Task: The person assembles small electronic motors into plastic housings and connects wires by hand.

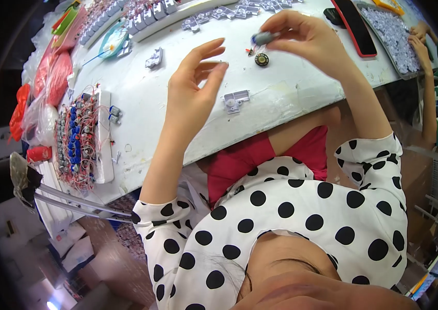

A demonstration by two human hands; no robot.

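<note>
A small grey motor (264, 37) with a blue end is pinched between the thumb and fingers of my right hand (309, 40), above the far middle of the white table (177, 142). Thin wires hang beside it, close to a round black speaker (261, 60) with a gold-coloured centre. Whether the wires join the two, I cannot tell. My left hand (190, 85) hovers to the left, fingers curved and apart from the thumb, with nothing between them. Nearer the table's front edge lies a grey plastic housing piece (236, 101). Another housing piece (154, 58) is left of my left hand.
On the left, a white foam tray (106, 155) holds rows of wired motors. Plastic bags (53, 77) crowd the left edge. Grey housings (149, 19) line the back. A red-edged phone (354, 28) lies far right, beside a tray of small pale parts (392, 39) and another person's hand (421, 50).
</note>
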